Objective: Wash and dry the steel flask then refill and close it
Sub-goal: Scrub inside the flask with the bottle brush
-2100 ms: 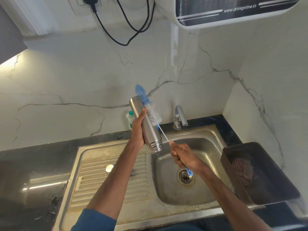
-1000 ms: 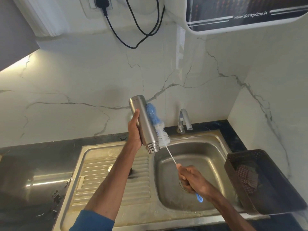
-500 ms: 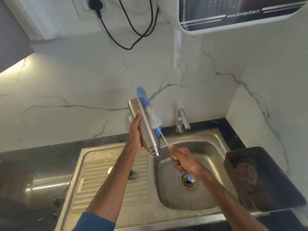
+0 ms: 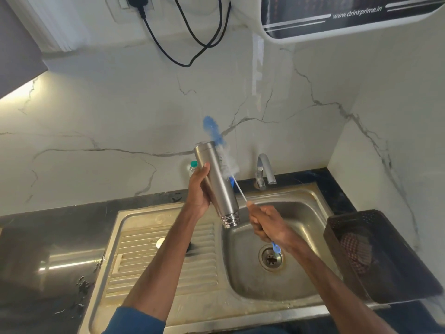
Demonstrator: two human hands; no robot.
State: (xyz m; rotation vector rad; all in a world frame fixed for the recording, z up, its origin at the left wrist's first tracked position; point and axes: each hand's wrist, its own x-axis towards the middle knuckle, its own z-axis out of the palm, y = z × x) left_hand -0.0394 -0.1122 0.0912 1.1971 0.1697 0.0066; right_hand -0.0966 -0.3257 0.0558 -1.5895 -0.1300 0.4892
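The steel flask (image 4: 216,182) is held upside down above the sink (image 4: 277,283), threaded mouth pointing down, base tilted up to the left. My left hand (image 4: 198,189) grips its body from the left. My right hand (image 4: 267,221) grips the thin handle of a bottle brush (image 4: 220,150), whose blue and white bristles lie against the flask's far right side and stick out past its base. The blue end of the handle shows below my right hand. A round steel piece (image 4: 160,242), perhaps the cap, lies on the drainboard.
A steel tap (image 4: 263,171) stands behind the basin, with no water seen running. A dark plastic basket (image 4: 382,256) holding a checked cloth sits at the right. A small green-capped bottle (image 4: 192,165) stands behind the flask. A water purifier (image 4: 349,15) hangs above.
The brush has gone down and back up along the flask's outside; its blue tip now pokes above the base again. My right hand has risen toward the flask mouth.
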